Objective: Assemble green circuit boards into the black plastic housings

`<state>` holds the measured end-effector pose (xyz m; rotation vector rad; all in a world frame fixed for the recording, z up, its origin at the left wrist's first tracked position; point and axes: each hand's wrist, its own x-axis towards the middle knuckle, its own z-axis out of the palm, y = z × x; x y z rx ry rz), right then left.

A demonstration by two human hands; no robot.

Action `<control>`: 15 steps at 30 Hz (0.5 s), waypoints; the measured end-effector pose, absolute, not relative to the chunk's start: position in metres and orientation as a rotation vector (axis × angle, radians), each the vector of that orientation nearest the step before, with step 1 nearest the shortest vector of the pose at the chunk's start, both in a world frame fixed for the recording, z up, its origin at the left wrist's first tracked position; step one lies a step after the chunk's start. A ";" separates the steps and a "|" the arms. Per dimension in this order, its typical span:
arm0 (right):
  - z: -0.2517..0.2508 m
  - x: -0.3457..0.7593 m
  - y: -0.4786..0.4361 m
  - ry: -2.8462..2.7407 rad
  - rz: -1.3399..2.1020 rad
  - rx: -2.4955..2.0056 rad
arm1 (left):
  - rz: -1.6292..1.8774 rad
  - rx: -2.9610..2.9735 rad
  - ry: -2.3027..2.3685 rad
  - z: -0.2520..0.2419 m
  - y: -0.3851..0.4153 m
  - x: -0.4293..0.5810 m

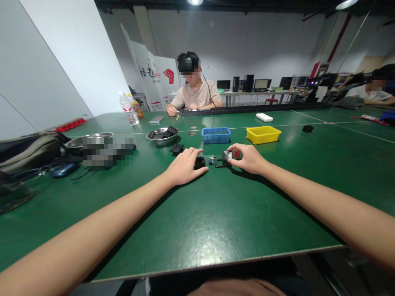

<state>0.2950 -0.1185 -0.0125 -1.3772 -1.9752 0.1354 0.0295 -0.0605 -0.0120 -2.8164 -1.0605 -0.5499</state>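
My left hand (185,165) lies palm down on the green table (216,213), fingers curled over a small black part (200,163). My right hand (248,158) pinches a small grey-and-black block (226,155) sitting on a flat black frame with a blue end (217,162). Another black part (176,149) lies just behind my left hand.
Behind my hands stand a blue bin (216,135), a yellow bin (263,134) and a steel bowl of black parts (162,135). A second steel bowl (89,139), bags (27,152) and a water bottle (128,108) are at the left. A person (194,92) sits opposite.
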 end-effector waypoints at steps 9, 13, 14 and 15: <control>-0.014 0.324 -0.106 -2.064 0.312 -1.491 | -0.439 -2.882 -1.108 -0.014 -0.053 0.026; -0.012 0.332 -0.105 -2.108 0.375 -1.517 | -0.410 -2.876 -1.098 -0.013 -0.054 0.027; -0.011 0.333 -0.105 -2.122 0.382 -1.519 | -0.401 -2.874 -1.097 -0.013 -0.054 0.027; -0.010 0.334 -0.106 -2.137 0.385 -1.518 | -0.395 -2.872 -1.097 -0.013 -0.054 0.027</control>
